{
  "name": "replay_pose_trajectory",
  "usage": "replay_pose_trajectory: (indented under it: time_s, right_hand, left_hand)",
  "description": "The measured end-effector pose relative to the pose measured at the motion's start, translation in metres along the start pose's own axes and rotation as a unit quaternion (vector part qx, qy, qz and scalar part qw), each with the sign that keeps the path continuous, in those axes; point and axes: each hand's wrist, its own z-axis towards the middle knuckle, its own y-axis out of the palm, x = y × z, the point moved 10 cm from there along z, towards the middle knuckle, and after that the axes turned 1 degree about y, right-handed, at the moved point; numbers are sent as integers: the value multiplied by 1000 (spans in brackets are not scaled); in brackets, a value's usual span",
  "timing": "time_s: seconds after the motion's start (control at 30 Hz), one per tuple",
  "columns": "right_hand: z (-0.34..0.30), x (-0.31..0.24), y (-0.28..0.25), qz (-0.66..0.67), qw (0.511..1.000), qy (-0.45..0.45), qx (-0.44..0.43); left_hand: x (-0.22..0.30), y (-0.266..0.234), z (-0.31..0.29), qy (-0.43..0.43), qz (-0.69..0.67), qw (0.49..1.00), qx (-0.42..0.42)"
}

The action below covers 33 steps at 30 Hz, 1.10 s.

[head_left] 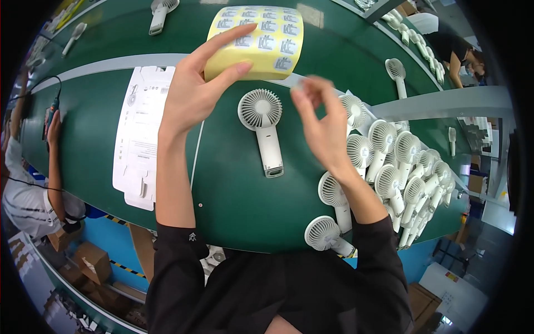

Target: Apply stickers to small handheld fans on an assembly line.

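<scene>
- Our left hand (192, 94) grasps the label roll (270, 43), thumb and forefinger across its yellow face, above the far end of the nearest fan (271, 150).
- Our right hand (328, 125) is blurred, thumb and forefinger close together; we cannot tell whether a label is between them.
- That fan lies alone on the table (245, 214) between our forearms, its head pointing away from us.
- We judge a label could stick crooked or crease if our right fingers move too fast or the roll tilts.
- The roll might slip and knock the fan if our left hold loosens.
- Our right forearm passes close over the fan pile (409, 147); a careless elbow could push the nearest ones off the edge.
- Containers: the white carton (136, 150) lies flattened, holding nothing; what the brown box (92, 260) below the table holds, we cannot tell.
</scene>
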Motion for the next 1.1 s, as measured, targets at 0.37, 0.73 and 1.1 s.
replay_pose_trajectory:
  time_s: [0.37, 0.73, 1.1]
  right_hand:
    - [43, -49, -1, 11, 980, -197, 21]
    - [46, -62, -4, -84, 952, -287, 67]
    - [25, 39, 69, 46, 970, 23, -239]
  left_hand:
    - [-16, -6, 2, -38, 103, 994, 9]
    - [-22, -10, 6, -7, 74, 996, 53]
    - [-79, 13, -4, 44, 307, 949, -64]
